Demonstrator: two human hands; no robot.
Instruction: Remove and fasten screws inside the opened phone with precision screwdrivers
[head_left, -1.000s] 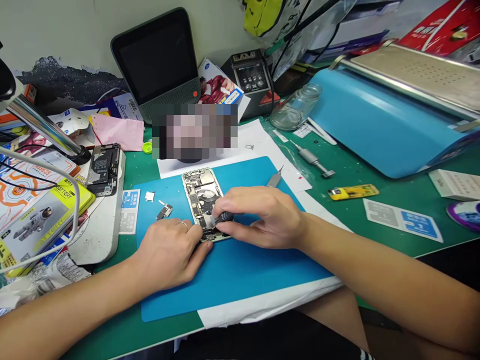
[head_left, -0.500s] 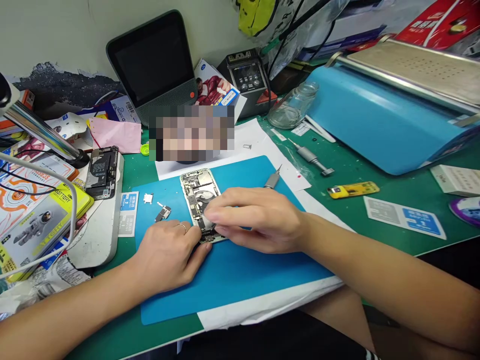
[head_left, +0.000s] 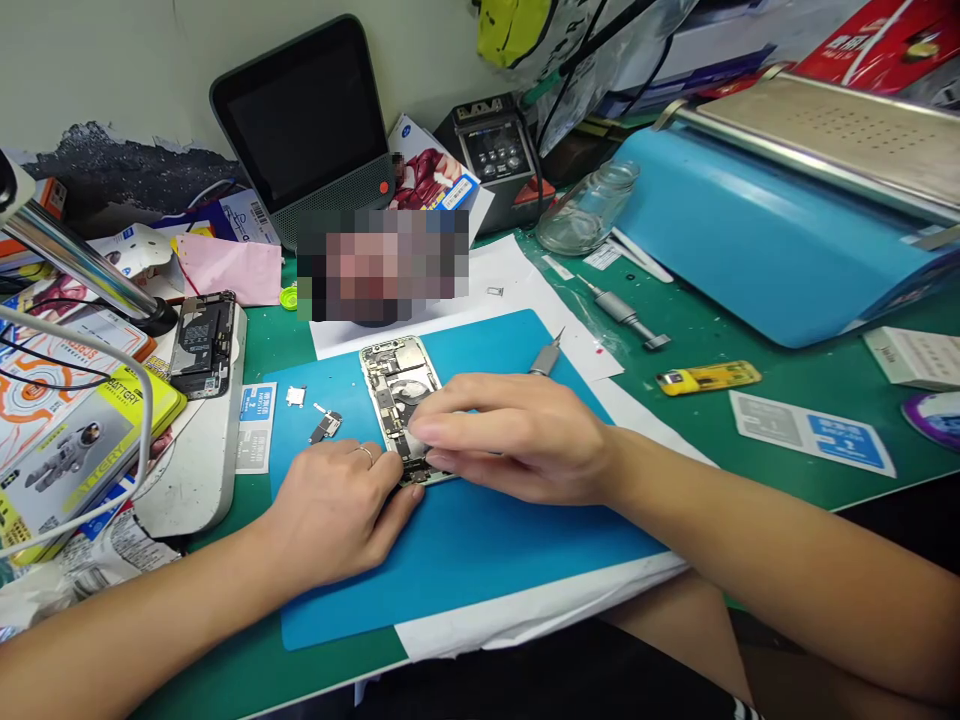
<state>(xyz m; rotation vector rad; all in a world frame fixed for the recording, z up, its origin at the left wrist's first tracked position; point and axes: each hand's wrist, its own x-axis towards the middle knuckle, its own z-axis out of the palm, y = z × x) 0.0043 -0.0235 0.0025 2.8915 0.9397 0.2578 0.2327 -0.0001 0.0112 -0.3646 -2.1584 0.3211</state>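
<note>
An opened phone (head_left: 411,375) lies on the blue mat (head_left: 480,540), its circuit board and inner parts bare. Curled against its lower left corner is my left hand (head_left: 337,510), thumb along the bottom edge, gripping the phone. My right hand (head_left: 525,440) hovers over the lower right of the phone with thumb and fingers pinched together; whatever they hold is hidden. Behind that hand a grey screwdriver (head_left: 547,355) shows in part. Left of the phone are a small dark phone part (head_left: 326,427) and a small silver plate (head_left: 296,396).
A second opened phone (head_left: 202,345) rests on a white stand (head_left: 225,450) at left, near battery boxes (head_left: 82,450). At right lie another screwdriver (head_left: 619,308), a yellow tool (head_left: 709,378) and a card (head_left: 810,432). A glass jar (head_left: 592,205) and dark-screened display (head_left: 300,130) are behind.
Almost nothing differs. Both hands keep their places at the phone, with only a very slight shift of the right fingers.
</note>
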